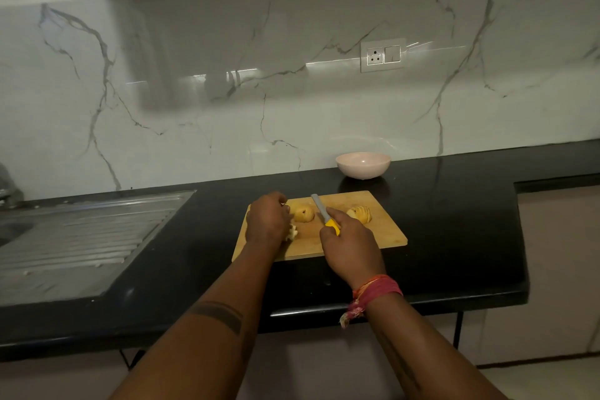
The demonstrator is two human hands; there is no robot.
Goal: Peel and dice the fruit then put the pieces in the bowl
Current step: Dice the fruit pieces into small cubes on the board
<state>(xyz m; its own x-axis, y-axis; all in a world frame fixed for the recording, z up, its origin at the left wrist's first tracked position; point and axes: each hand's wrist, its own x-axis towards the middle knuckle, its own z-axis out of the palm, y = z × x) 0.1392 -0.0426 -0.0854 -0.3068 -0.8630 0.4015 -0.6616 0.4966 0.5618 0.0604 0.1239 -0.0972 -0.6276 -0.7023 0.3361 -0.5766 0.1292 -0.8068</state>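
Fruit pieces (291,232) under left fingers (285,204), on board (383,237)

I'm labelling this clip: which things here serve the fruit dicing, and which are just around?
In use: yellow-handled knife held by the right hand, left hand on pale fruit pieces, peeled fruit half, sliced half, wooden cutting board, pink bowl.
Idle: steel sink drainboard, wall socket.

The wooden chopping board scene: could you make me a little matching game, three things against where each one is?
Things:
1. pale pink round bowl
2. yellow-handled knife
3. sliced yellow fruit half

Places:
A. in the right hand
B. on the black counter behind the wooden chopping board
C. on the board, right of the knife

Pairs: 1-B, 2-A, 3-C
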